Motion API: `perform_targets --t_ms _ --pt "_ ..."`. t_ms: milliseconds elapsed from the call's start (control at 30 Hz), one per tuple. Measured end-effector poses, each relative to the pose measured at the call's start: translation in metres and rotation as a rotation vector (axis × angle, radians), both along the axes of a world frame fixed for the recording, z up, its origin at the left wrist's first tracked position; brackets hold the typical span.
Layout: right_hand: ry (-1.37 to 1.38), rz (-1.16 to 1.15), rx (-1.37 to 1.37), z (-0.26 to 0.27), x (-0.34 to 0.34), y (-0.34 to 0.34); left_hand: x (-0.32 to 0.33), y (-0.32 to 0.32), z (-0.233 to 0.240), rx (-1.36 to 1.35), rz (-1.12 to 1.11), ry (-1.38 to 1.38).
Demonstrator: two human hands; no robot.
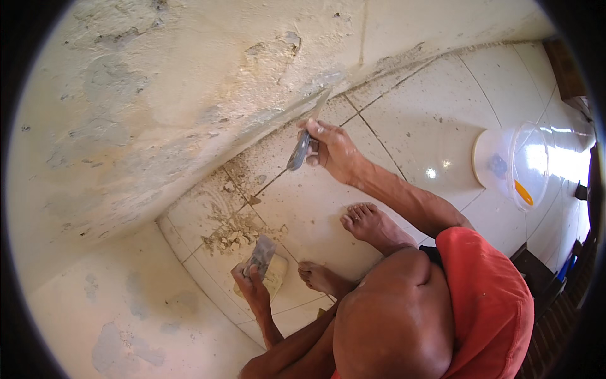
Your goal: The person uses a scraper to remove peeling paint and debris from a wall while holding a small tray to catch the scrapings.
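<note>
My right hand point(338, 149) grips the dark handle of a putty knife point(299, 150). Its thin blade points up at the foot of the plaster wall point(189, 85), by a wet-looking grey smear point(326, 80); whether it touches is hard to tell. Lower down, my left hand point(254, 286) holds a small flat plate point(265, 248) with grey paste on it. Under that hand a pale yellowish flat object point(274, 279), partly hidden, lies on the floor. Plaster crumbs point(236, 237) are heaped just beyond the plate.
A clear plastic bucket point(492, 156) with an orange-handled tool point(523, 192) stands on the tiled floor point(426, 142) at right. My bare feet point(367, 221) are between my hands. A second patched wall point(156, 303) meets the first at left. Dark wooden furniture point(535, 265) stands behind me.
</note>
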State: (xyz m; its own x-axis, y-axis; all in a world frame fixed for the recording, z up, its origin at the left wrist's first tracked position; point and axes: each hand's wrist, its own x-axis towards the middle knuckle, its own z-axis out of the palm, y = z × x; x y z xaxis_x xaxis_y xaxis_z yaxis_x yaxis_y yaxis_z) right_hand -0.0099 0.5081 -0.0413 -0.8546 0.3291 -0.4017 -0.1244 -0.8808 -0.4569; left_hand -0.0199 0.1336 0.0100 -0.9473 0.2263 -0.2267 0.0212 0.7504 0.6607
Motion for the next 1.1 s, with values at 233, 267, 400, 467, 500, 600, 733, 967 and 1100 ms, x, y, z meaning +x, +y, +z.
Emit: perform_targets --t_ms 233,267,400,467,500,600,733,967,1100 --pt "-0.012 0.016 0.065 0.026 -0.014 -0.011 0.003 0.013 0.005 0.044 0.014 -0.045" --pt "-0.005 0.040 0.083 0.034 -0.013 -0.014 0.005 0.018 0.005 0.046 0.016 -0.048" --pt "0.091 0.151 0.206 0.050 0.001 -0.027 0.003 0.022 0.000 0.116 0.039 -0.065" --pt "0.109 0.270 0.333 0.057 0.017 -0.034 0.001 0.022 -0.003 0.163 0.099 -0.090" --pt "0.137 0.391 0.453 0.061 0.023 -0.037 -0.001 0.029 -0.001 0.434 0.209 -0.156" --pt "0.205 0.589 0.914 0.048 0.039 -0.039 -0.015 0.044 -0.003 0.870 0.386 -0.324" --pt "0.244 0.760 1.304 0.044 0.049 -0.029 -0.032 0.081 -0.004 1.112 0.407 -0.576" --pt "0.287 0.689 1.968 0.057 0.030 -0.039 -0.031 0.080 0.019 1.216 0.439 -0.471" --pt "0.228 0.748 2.062 0.058 0.031 -0.024 -0.031 0.061 0.002 1.230 0.450 -0.400"
